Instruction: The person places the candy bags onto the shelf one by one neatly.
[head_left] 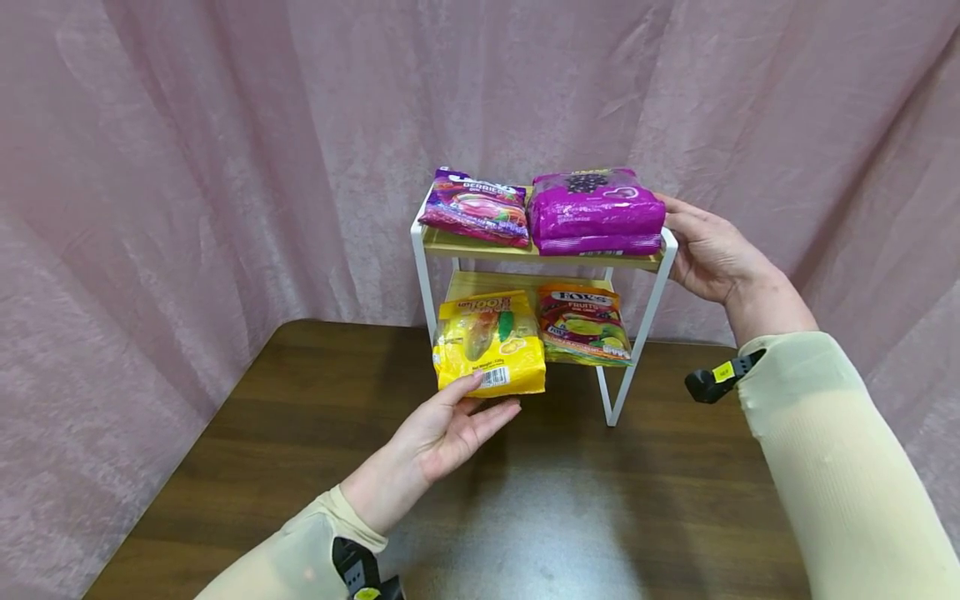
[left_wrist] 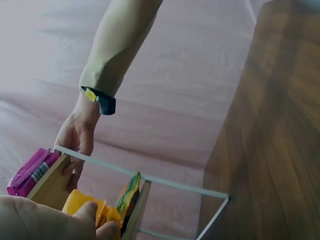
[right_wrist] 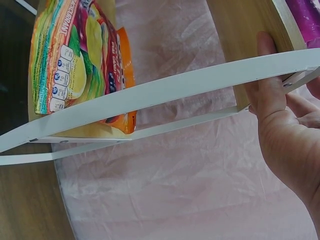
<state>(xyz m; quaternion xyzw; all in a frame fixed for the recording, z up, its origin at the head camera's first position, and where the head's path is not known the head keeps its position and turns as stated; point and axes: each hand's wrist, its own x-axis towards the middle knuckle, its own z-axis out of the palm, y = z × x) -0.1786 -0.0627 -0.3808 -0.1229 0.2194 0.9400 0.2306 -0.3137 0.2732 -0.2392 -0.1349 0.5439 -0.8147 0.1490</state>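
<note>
My left hand pinches the lower edge of a yellow candy bag, thumb on its front and fingers underneath. That bag overlaps the left part of the lower shelf in the head view. At the right end of a small two-tier rack, my right hand grips the upper board, with fingers reaching under it in the right wrist view. A purple candy bag lies on the upper board right by this hand. The left wrist view shows the yellow bag beside the left thumb.
A smaller purple berry candy bag lies at the upper board's left. An orange and red fruit candy bag rests on the lower board's right. White metal legs stand on a brown wooden table. Pink curtain hangs behind.
</note>
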